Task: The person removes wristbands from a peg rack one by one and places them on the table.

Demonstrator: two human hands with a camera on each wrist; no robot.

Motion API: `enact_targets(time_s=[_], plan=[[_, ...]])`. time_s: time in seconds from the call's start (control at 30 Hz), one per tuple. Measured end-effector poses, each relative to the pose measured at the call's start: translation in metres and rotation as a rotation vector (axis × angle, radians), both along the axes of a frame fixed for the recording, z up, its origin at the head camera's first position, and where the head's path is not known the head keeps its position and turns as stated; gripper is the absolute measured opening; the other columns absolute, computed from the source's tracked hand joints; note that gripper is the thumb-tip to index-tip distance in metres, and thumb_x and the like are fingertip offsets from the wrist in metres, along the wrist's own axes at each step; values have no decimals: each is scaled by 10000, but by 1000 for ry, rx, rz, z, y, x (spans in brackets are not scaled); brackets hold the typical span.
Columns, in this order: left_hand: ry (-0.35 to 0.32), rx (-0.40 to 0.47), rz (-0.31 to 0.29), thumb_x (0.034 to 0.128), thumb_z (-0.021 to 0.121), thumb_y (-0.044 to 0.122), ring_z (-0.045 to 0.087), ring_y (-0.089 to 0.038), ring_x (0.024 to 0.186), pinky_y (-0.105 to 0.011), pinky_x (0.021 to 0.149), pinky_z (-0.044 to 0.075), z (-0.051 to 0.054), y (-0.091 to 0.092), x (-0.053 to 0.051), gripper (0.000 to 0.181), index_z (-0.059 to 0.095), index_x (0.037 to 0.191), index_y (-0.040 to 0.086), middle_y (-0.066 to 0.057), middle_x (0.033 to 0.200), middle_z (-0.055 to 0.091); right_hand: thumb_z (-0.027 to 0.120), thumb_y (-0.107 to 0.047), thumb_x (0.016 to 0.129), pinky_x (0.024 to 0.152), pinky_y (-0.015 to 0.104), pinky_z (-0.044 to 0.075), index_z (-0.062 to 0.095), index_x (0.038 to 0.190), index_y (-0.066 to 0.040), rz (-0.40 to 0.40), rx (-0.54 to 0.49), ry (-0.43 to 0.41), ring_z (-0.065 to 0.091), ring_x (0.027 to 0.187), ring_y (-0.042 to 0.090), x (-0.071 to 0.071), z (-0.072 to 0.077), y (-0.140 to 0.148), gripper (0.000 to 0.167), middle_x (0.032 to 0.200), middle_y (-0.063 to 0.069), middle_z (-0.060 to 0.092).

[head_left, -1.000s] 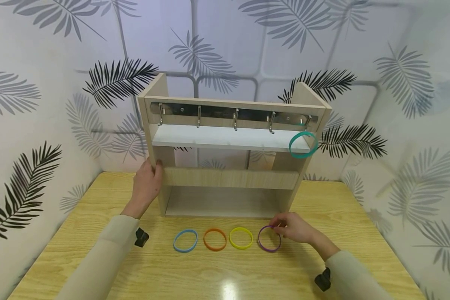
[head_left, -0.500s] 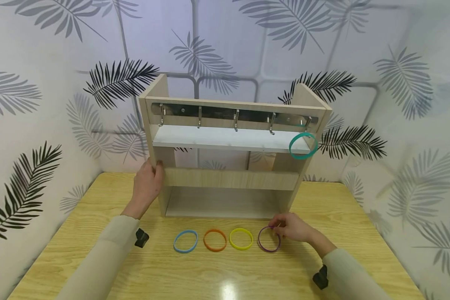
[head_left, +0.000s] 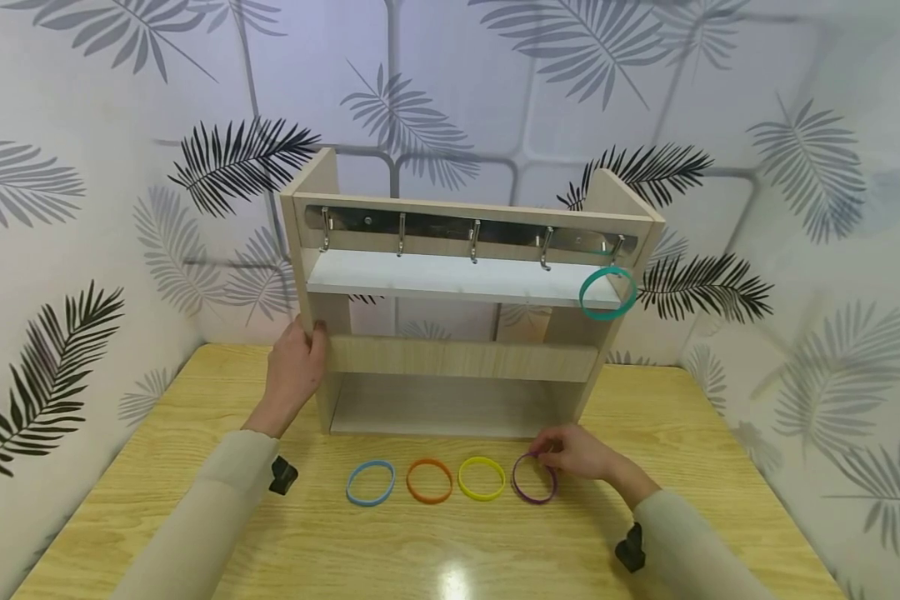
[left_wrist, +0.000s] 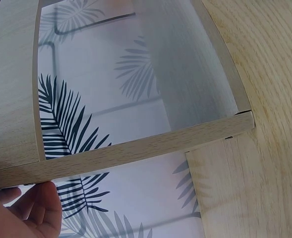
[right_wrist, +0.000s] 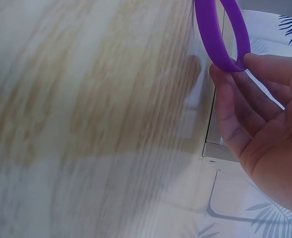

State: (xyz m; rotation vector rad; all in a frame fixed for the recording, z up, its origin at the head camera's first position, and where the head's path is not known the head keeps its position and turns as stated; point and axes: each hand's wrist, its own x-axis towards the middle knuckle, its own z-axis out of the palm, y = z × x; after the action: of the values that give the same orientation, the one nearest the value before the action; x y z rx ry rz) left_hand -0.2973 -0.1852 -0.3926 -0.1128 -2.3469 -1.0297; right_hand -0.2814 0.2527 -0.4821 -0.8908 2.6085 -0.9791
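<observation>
My left hand (head_left: 292, 367) grips the left side panel of a small wooden shelf unit (head_left: 461, 358), with the thumb at its front edge. In the left wrist view, curled fingers (left_wrist: 46, 203) show against that panel. Between thumb and fingertips, my right hand (head_left: 576, 454) pinches the far rim of a purple wristband (right_wrist: 212, 39) in front of the shelf's lower right corner. The head view does not settle whether its near rim touches the table. A teal wristband (head_left: 606, 316) hangs from the rightmost hook (head_left: 617, 247) of the metal rail (head_left: 435, 223) along the shelf's top.
To the left of the purple band, a yellow wristband (head_left: 482, 498), an orange wristband (head_left: 429, 501) and a blue wristband (head_left: 370, 503) lie in a row on the wooden table (head_left: 345, 558). Leaf-patterned wall covering (head_left: 450, 92) stands behind the shelf.
My right hand and the purple wristband have shifted slightly left, toward the yellow one. The left hand keeps its grip on the shelf's side panel.
</observation>
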Motion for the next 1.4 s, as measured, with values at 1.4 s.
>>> enact_targets(time_s=[1.4], plan=[[-27, 7, 5, 1013, 311, 325, 556, -350, 756, -481, 613, 457, 0, 0, 1, 499, 488, 1240, -82, -230, 940, 573, 658, -97, 874, 734, 293, 487, 694, 977, -45, -101, 17, 127, 622, 843, 139, -1, 11, 7, 120, 912, -9, 675]])
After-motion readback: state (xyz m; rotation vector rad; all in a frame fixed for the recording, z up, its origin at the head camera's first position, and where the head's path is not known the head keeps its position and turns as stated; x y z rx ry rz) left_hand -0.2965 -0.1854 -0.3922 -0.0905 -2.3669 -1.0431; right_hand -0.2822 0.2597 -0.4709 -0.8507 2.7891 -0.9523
